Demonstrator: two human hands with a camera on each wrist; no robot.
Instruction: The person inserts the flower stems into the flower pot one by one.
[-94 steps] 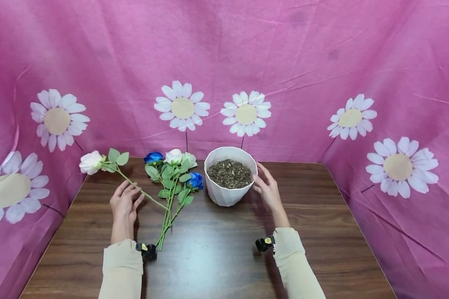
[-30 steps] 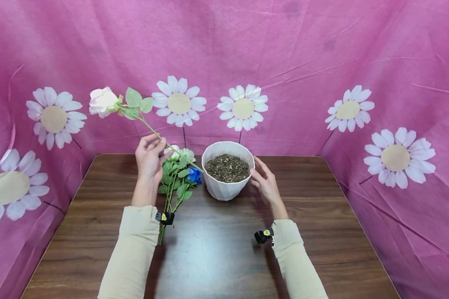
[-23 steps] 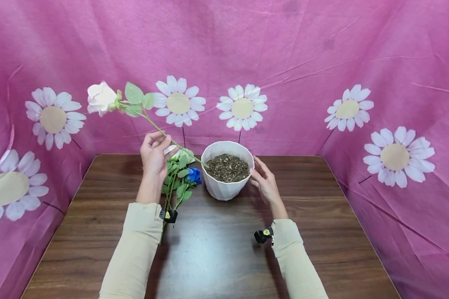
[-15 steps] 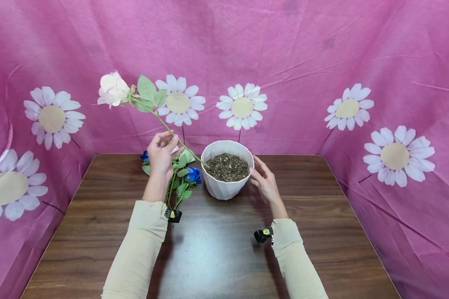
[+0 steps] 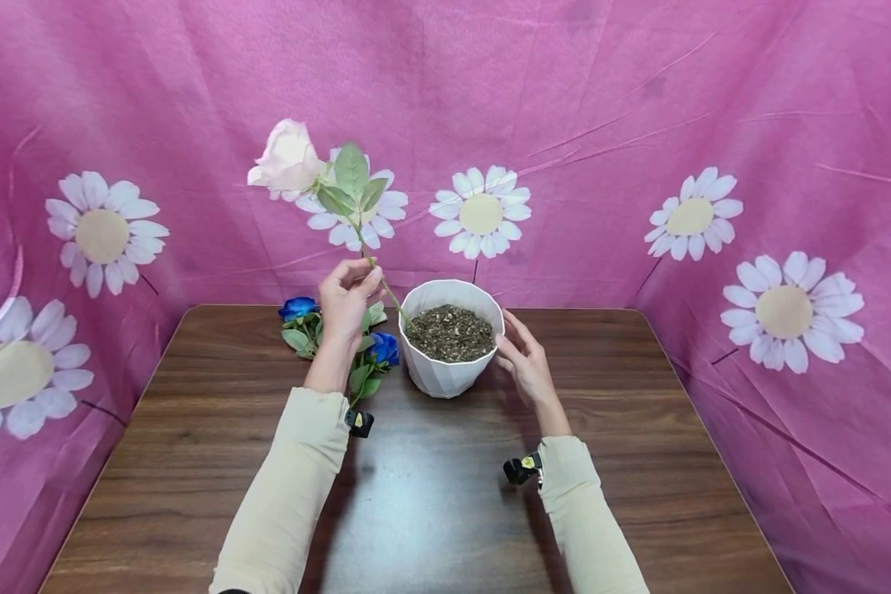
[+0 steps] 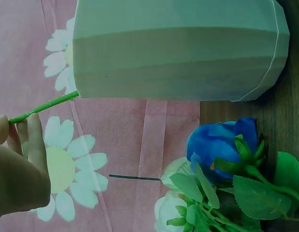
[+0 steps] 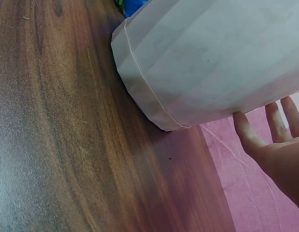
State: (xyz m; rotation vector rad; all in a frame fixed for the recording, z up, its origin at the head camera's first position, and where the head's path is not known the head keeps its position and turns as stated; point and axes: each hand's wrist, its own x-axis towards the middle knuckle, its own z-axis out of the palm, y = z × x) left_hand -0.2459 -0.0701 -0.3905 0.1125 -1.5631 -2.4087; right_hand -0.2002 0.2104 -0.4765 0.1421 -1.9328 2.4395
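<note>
A pale pink-white rose [image 5: 285, 161] leans to the left, its green stem [image 6: 48, 105] pinched between the thumb and fingers of my left hand [image 5: 345, 301]. The stem's lower end is inside the left rim of a white faceted pot [image 5: 445, 379], by the dark soil [image 5: 453, 334]; whether it enters the soil I cannot tell. My right hand [image 5: 529, 367] touches the pot's right side with extended fingers, seen too in the right wrist view along the pot wall [image 7: 202, 63].
Left of the pot lie several more roses, including a blue rose [image 5: 384, 349] close to it and another blue rose [image 5: 298, 308]; my left arm partly covers them. The brown wooden table [image 5: 638, 462] meets a pink daisy-print cloth [image 5: 594, 99] behind.
The left hand has lifted the white rose from the left and brought it to the pot; the stem tip is now inside the rim and the flower stands steeper. The right hand stays at the pot.
</note>
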